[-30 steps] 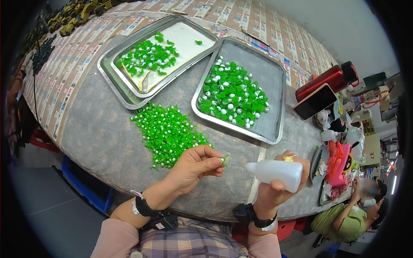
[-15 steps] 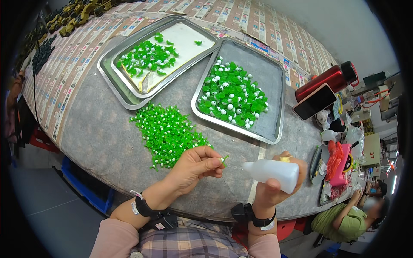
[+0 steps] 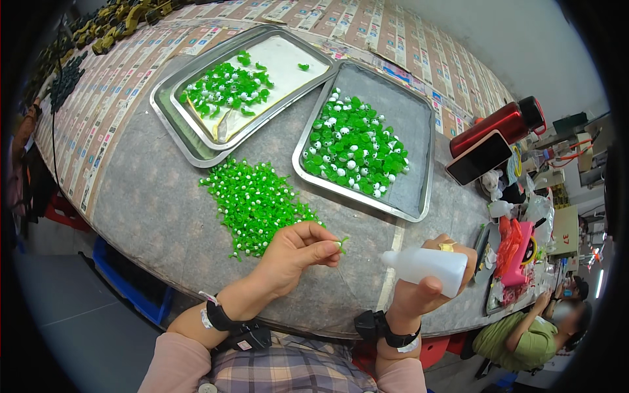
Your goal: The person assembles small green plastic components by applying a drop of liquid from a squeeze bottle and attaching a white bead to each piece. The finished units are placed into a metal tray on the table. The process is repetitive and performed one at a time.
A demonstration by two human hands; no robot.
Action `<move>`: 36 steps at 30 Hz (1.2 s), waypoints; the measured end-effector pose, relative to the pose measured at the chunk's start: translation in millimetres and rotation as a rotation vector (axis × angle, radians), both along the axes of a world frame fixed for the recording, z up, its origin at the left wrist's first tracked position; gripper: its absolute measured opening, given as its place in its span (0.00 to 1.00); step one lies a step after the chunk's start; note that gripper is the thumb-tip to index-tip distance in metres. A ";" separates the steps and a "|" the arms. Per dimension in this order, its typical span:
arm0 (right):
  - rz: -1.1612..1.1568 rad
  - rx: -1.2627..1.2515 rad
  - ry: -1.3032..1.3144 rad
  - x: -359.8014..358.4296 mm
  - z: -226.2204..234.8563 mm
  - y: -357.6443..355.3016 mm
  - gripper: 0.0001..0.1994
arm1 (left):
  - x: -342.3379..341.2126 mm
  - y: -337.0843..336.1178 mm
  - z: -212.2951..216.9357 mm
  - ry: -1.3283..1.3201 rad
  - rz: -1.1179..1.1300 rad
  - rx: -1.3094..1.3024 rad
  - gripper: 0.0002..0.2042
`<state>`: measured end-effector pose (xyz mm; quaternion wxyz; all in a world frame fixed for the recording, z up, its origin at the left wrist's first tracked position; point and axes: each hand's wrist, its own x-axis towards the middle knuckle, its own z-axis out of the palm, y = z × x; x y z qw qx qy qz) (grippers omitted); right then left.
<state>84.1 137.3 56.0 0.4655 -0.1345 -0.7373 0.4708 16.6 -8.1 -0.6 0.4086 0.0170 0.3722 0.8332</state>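
Note:
Between thumb and forefinger, my left hand point(image 3: 303, 257) pinches a small green plastic piece point(image 3: 343, 245) with a white spot. A white squeeze bottle point(image 3: 429, 268) lies in the closed grip of my right hand point(image 3: 452, 262), its nozzle tilted left toward the pinched piece but apart from it. Just beyond my left hand spreads a pile of small green-and-white pieces point(image 3: 252, 203) on the grey table covering. Behind the bottle, a metal tray point(image 3: 419, 131) holds many green parts with white balls point(image 3: 354, 147).
A second metal tray point(image 3: 301, 49) at the back left carries more green-and-white parts. On the right lie a phone point(image 3: 479, 157) and a red flask point(image 3: 495, 124). Farther right are red plastic bags point(image 3: 510, 245) and a pink holder point(image 3: 523, 255). A person in green point(image 3: 524, 337) sits beyond.
My right hand has drawn the bottle a little to the right, away from the pinched piece. My left hand stays nearly in place.

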 end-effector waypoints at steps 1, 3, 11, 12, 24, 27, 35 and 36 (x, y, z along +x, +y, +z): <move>0.008 0.001 -0.005 1.1 -1.0 1.6 0.31 | 0.5 0.4 -0.6 0.044 0.027 -0.011 0.04; 0.021 -0.027 -0.001 -1.0 -2.9 -0.2 0.31 | 1.8 0.7 -0.5 0.123 0.065 -0.030 0.04; 0.071 -0.065 0.072 -2.0 -6.9 -0.7 0.30 | 2.8 0.1 0.2 0.183 0.102 -0.043 0.05; 0.083 -0.051 0.051 -0.5 -8.1 1.1 0.30 | 2.7 -0.1 0.4 0.183 0.101 -0.043 0.05; 0.068 -0.201 -0.178 10.3 0.3 79.8 0.18 | 1.1 0.7 -0.1 0.118 0.130 -0.061 0.04; 0.070 -0.229 -0.344 23.0 -30.6 118.3 0.17 | 1.1 0.8 -0.3 0.085 0.122 -0.054 0.04; -0.322 0.292 -0.421 41.1 -42.3 134.4 0.18 | 1.2 1.8 1.1 0.070 0.104 -0.047 0.04; -0.509 0.592 -0.419 33.9 -25.8 124.0 0.17 | 1.1 1.4 0.5 0.064 0.107 -0.049 0.04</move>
